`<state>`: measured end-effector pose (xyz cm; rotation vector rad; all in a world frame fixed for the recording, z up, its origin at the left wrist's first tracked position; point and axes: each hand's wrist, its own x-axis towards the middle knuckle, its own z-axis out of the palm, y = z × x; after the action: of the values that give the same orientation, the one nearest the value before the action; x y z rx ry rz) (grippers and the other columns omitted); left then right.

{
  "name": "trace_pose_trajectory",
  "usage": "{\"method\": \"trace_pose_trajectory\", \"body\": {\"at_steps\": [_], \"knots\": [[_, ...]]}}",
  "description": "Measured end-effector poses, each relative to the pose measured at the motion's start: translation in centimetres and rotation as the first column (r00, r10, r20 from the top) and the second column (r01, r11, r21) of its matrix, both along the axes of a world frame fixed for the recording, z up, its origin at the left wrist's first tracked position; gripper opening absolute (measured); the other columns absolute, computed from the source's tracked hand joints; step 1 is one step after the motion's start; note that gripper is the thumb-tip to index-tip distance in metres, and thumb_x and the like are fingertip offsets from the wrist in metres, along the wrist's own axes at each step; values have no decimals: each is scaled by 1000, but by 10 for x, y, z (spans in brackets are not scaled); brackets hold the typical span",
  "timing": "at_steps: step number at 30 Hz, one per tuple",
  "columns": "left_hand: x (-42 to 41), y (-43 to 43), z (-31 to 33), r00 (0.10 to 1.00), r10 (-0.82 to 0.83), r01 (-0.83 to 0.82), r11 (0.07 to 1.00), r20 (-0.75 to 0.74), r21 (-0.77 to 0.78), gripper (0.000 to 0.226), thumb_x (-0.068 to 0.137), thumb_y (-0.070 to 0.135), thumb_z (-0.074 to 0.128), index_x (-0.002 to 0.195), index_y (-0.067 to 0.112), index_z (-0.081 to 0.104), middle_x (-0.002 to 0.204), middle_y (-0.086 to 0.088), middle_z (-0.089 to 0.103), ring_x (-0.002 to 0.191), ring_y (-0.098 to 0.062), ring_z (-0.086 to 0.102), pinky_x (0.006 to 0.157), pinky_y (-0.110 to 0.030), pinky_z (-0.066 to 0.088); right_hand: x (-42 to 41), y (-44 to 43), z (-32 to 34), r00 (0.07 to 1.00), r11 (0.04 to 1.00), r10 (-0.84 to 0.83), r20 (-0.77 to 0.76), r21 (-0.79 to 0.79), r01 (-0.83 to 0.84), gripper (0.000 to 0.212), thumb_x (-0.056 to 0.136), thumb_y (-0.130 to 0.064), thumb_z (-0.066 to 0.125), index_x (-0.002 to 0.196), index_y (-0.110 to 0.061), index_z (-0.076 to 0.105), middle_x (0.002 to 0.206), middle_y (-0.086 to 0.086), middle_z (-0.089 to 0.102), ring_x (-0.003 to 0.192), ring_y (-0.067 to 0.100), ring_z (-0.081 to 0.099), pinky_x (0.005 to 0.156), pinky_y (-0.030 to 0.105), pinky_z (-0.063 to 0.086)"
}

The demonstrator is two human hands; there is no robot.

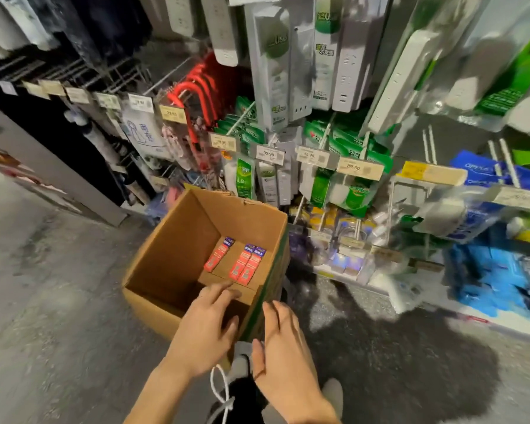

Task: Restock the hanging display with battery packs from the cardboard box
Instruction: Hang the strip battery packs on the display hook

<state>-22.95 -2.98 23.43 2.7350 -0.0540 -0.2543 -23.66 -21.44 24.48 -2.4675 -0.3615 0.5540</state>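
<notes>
Reaching toward battery packs (248, 264) in an open cardboard box (166, 255) on a shop floor

Three flat red battery packs with purple tops lie face up on a cardboard layer deep inside a brown cardboard box. Two touch side by side near the box's right wall. The third (218, 254) lies a little to their left, apart from them. All three sit in the far right part of the box, beyond both hands and touched by neither.

The left hand (202, 328) stretches over the box's near rim with its fingers straight and spread, holding nothing. Its fingertips hover above the inner cardboard edge just short of the paired packs. The right hand (283, 347) is also flat and empty, fingers together. It is outside the box, beside the near right corner with its green-printed side. Whether it touches the cardboard is unclear.

The box stands on a mottled grey floor (58, 301), its far rim close to the hanging display (273, 71). There, white power strips in grey and green packaging hang from metal pegs. Yellow and white price tags (360, 168) line the peg ends. Red curved handles (196, 87) hang to the left of the display, and blue packets (487, 175) hang to the right. A white drawstring (221, 390) dangles between the person's forearms.
</notes>
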Motion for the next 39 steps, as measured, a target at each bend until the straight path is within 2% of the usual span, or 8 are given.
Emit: {"method": "trace_pose_trajectory", "body": {"at_steps": [3, 6, 8, 11, 20, 27, 34, 39], "knots": [[37, 30, -22, 995, -87, 89, 995, -55, 37, 43, 87, 31, 68, 129, 28, 59, 141, 6, 51, 133, -18, 46, 113, -35, 41, 11, 36, -13, 996, 996, -88, -26, -32, 88, 69, 95, -27, 44, 158, -12, 21, 160, 5, 21, 150, 20, 25, 120, 26, 24], [72, 66, -61, 970, -128, 144, 987, -205, 66, 45, 90, 36, 57, 134, 23, 57, 143, 1, 52, 131, -24, 47, 109, -35, 41, 29, 86, -43, 975, 975, -220, -37, 25, 221, 59, 74, -26, 48, 129, -10, 61, 130, 7, 58, 118, 19, 61, 91, 23, 54], [88, 89, -94, 941, -179, 213, 973, -289, 92, 57, 87, 43, 47, 136, 18, 58, 142, -6, 56, 128, -29, 54, 105, -36, 45, 40, 116, -69, 954, 952, -301, -11, 55, 301, 56, 75, -24, 47, 130, -14, 56, 129, 5, 57, 119, 16, 52, 92, 24, 54], [111, 117, -137, 919, -219, 247, 968, -327, 48, 50, 86, 38, 51, 123, 7, 64, 129, -17, 64, 112, -38, 65, 90, -39, 56, 61, 157, -76, 903, 905, -420, -94, 29, 424, 64, 89, -28, 34, 152, -17, 35, 155, 2, 35, 142, 9, 30, 115, 14, 27], [195, 114, -255, 723, -45, 117, 991, -689, 59, 75, 95, 40, 60, 156, 13, 26, 159, -15, 27, 146, -38, 27, 118, -49, 33, 96, 198, -138, 727, 777, -622, -290, -116, 618, 59, 100, -15, 49, 153, -25, 27, 155, -10, 32, 143, 7, 32, 119, 20, 23], [233, 88, -372, 794, 55, 38, 990, -606, 139, 93, 88, 51, 69, 157, 18, 16, 165, -19, 9, 150, -43, 17, 113, -53, 36, 116, 191, -189, 642, 748, -655, -398, -219, 627, 62, 98, -20, 54, 154, -28, 26, 155, -12, 28, 143, 2, 28, 109, 3, 12], [242, 70, -423, 866, -6, 190, 929, -500, 318, 70, 100, 23, 50, 157, 7, 13, 160, -24, 21, 145, -43, 27, 107, -50, 42, 142, 192, -226, 510, 679, -705, -493, -263, 685, 60, 100, -21, 55, 152, -34, 29, 153, -16, 31, 143, 2, 30, 121, 22, 22], [263, 65, -424, 802, -4, 238, 920, -597, 313, 101, 94, 41, 65, 160, 14, -6, 163, -20, 9, 149, -43, 21, 107, -55, 41, 145, 190, -230, 465, 661, -708, -531, -266, 702, 62, 99, -18, 56, 153, -33, 30, 155, -15, 30, 145, 4, 30, 122, 26, 25]]}}
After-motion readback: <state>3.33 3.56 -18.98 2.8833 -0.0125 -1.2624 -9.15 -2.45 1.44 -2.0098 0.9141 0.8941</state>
